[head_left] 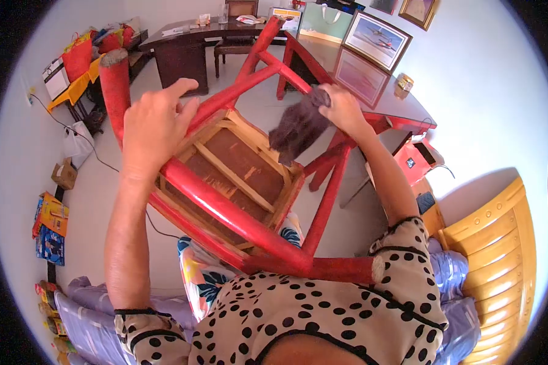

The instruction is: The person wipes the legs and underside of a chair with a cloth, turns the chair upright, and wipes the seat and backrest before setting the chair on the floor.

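Note:
A red wooden stool or chair frame lies tipped across my lap, its legs pointing outward and its unpainted underside facing up. My left hand is over the left part of the frame, thumb and forefinger apart, with nothing seen between them. In my right hand is a dark cloth, which hangs down beside the frame's far right rail. The fingers are closed on the cloth's upper end. Whether the left palm touches the red wood is hard to tell.
A red-legged table with a framed picture and a jar stands ahead right. Beyond is a dark desk. A wooden headboard rises at right; a black cable crosses the floor at left.

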Motion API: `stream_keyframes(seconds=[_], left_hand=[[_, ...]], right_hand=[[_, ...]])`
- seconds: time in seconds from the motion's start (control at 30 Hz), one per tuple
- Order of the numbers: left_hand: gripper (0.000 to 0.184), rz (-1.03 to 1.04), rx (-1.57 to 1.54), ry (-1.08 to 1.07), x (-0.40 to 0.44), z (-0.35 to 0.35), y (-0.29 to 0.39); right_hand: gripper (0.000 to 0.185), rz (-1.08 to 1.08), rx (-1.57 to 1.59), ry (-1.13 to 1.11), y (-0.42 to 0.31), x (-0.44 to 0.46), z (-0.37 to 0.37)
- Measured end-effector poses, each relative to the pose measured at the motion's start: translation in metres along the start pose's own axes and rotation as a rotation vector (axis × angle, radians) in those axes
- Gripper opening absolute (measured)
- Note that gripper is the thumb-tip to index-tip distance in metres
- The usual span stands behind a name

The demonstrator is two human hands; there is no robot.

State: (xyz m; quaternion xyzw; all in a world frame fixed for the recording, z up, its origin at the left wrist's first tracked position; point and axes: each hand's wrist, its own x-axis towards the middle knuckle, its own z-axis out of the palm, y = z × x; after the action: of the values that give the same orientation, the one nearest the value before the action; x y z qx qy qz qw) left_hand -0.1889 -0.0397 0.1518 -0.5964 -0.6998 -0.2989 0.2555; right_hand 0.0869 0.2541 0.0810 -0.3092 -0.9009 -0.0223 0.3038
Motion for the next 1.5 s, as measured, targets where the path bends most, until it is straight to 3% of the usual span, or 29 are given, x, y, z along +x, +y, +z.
stream_keyframes(seconds=[0.13,0.33,0.43,0.57,0.67,0.8,1.1,1.2,1.4,1.5], left_hand=[[0.024,-0.007,-0.037,0.001,0.001,0.001,-0.008],[0.026,0.002,-0.052,-0.005,0.0,-0.001,-0.007],[0.026,0.023,-0.088,-0.013,0.0,-0.002,-0.005],[0.027,0.03,-0.079,-0.001,-0.002,-0.001,-0.005],[0.027,0.056,-0.072,0.001,-0.003,-0.001,-0.005],[0.027,0.061,-0.066,0.005,-0.004,0.002,-0.004],[0.026,0.074,-0.083,0.031,-0.002,0.005,-0.018],[0.027,0.094,-0.074,0.057,-0.002,0.007,-0.022],[0.032,0.06,-0.064,0.026,0.0,0.005,-0.023],[0.028,-0.049,-0.078,-0.032,0.001,-0.013,-0.015]], right_hand=[[0.045,0.168,-0.222,-0.162,-0.006,-0.073,-0.022],[0.043,0.087,-0.034,0.031,0.009,-0.118,-0.024],[0.039,0.343,0.279,-0.052,-0.001,-0.119,-0.027],[0.037,0.371,0.444,-0.029,-0.036,-0.139,-0.02],[0.036,0.26,0.465,-0.011,-0.06,-0.158,-0.007],[0.041,0.206,0.306,-0.052,-0.091,-0.159,-0.019],[0.043,0.289,0.99,-0.24,-0.127,-0.103,-0.026],[0.039,0.029,1.129,-0.151,-0.159,-0.07,-0.026],[0.042,-0.286,1.294,-0.226,-0.252,-0.029,-0.02],[0.04,-0.321,1.32,-0.245,-0.26,-0.027,-0.006]])
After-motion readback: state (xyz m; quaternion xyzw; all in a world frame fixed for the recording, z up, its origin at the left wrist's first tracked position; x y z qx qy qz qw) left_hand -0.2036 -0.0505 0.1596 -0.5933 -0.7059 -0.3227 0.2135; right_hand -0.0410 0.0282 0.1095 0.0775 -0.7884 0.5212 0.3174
